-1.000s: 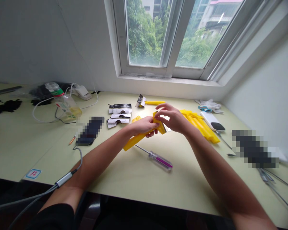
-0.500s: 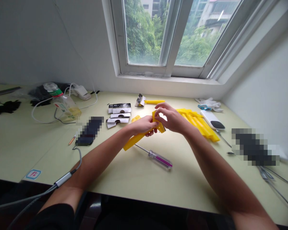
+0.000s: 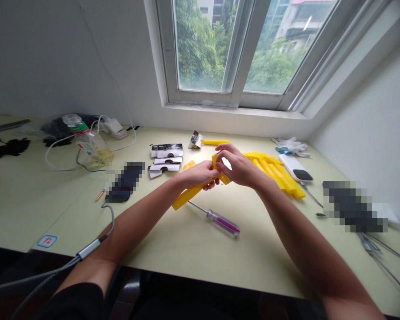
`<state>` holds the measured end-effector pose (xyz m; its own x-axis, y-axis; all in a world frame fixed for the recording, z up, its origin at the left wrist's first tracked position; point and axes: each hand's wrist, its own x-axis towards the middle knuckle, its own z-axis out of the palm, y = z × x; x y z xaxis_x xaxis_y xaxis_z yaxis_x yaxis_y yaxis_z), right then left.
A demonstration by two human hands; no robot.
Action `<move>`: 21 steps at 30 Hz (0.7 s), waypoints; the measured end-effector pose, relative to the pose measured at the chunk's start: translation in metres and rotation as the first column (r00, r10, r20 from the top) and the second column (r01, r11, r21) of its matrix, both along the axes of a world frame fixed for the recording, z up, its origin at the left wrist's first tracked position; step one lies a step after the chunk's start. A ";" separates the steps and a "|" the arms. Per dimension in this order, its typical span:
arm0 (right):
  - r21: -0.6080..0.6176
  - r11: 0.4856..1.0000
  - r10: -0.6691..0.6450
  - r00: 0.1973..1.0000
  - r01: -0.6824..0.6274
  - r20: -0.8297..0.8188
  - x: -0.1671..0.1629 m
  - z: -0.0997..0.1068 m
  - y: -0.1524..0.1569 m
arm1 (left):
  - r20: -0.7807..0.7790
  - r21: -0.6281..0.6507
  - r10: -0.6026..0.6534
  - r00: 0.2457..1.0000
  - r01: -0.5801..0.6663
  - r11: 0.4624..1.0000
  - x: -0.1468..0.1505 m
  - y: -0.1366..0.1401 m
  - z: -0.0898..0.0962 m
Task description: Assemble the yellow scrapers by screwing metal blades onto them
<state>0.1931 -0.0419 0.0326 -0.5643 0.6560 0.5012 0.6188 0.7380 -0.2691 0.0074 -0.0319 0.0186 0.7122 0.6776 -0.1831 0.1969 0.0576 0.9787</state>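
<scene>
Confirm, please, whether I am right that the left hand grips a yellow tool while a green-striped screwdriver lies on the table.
One colour is wrong: the head view shows the screwdriver striped purple, not green. The left hand does grip a yellow tool, and the screwdriver lies on the table.

L fingers point(image 3: 209, 186) rnd yel. tool point(image 3: 188, 197)

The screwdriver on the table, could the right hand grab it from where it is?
Probably yes: the screwdriver's handle lies uncovered on the table, nearer the person than the right hand, though that hand is occupied at the yellow tool.
</scene>
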 end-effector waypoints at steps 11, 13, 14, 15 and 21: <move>0.145 0.989 -0.029 0.998 0.021 0.052 0.000 0.002 0.001 | 0.004 -0.052 0.038 0.999 -0.038 0.998 -0.001 0.002 0.000; 0.121 0.993 -0.025 0.998 0.019 0.052 0.000 0.002 0.001 | -0.002 -0.050 0.038 0.999 -0.038 0.998 0.000 0.002 0.000; 0.102 0.995 -0.025 0.999 0.020 0.045 0.000 0.002 0.001 | -0.003 -0.045 0.037 0.999 -0.038 0.998 0.000 0.001 0.000; 0.084 0.996 -0.026 0.999 0.023 0.035 0.000 0.002 0.001 | -0.006 -0.038 0.038 0.999 -0.039 0.999 0.000 0.001 0.000; 0.000 0.999 -0.034 0.999 0.034 -0.033 -0.001 0.001 0.002 | -0.041 0.012 0.042 0.998 -0.041 0.999 0.000 -0.001 0.000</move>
